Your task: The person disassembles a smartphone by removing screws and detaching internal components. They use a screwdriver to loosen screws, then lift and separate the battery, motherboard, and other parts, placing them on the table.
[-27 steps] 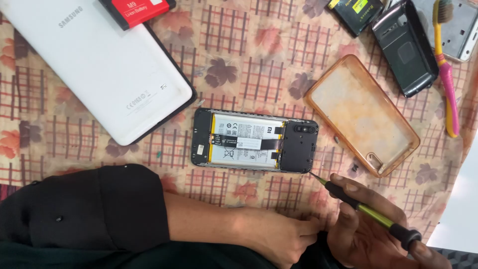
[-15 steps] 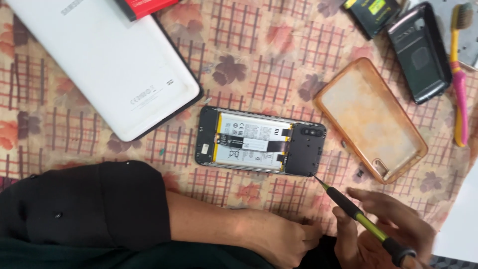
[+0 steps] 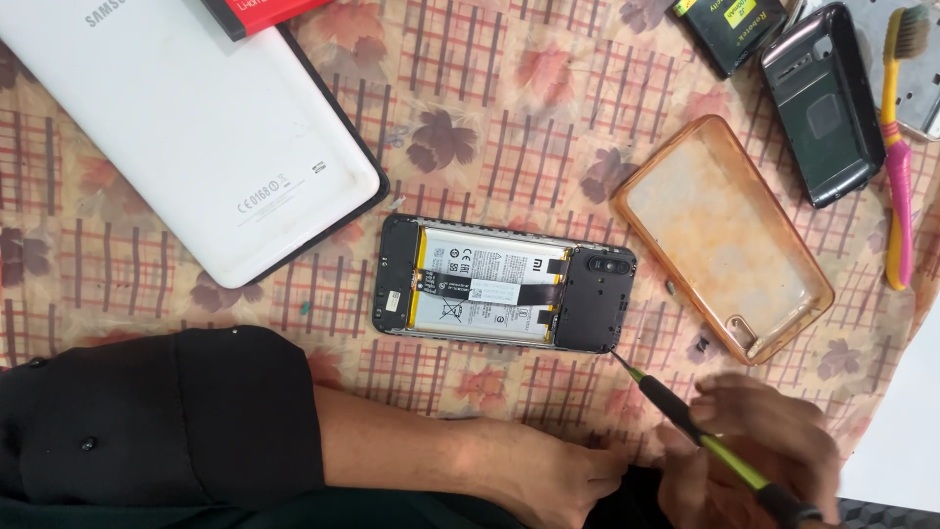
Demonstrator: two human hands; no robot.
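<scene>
Opened phone, back cover off, lying flat and lengthwise near the middle of the desk, on a floral checked cloth; white battery and a flat ribbon cable exposed, black camera plate at the right end

Screwdriver, black shaft with yellow-green handle, tilted up from lower right; tip set at the lower right corner of the phone, touching or just beside the black plate

Right hand closed around the screwdriver handle, fingers curled over it, somewhat blurred

Left hand resting on the cloth just below the phone, apart from it, fingers bent loosely, gripping nothing visible; forearm running in from the left out of a black sleeve

Surrounding items:
- White tablet, back side up, upper left, near the phone's left end but apart from it
- Red box at the top edge, overlapping the tablet
- Clear orange-tinted phone case just right of the phone, lying at a slant
- Black back cover upper right, inner side up
- Loose battery at the top edge
- Pink and yellow toothbrush at the far right, just beside the black cover
</scene>
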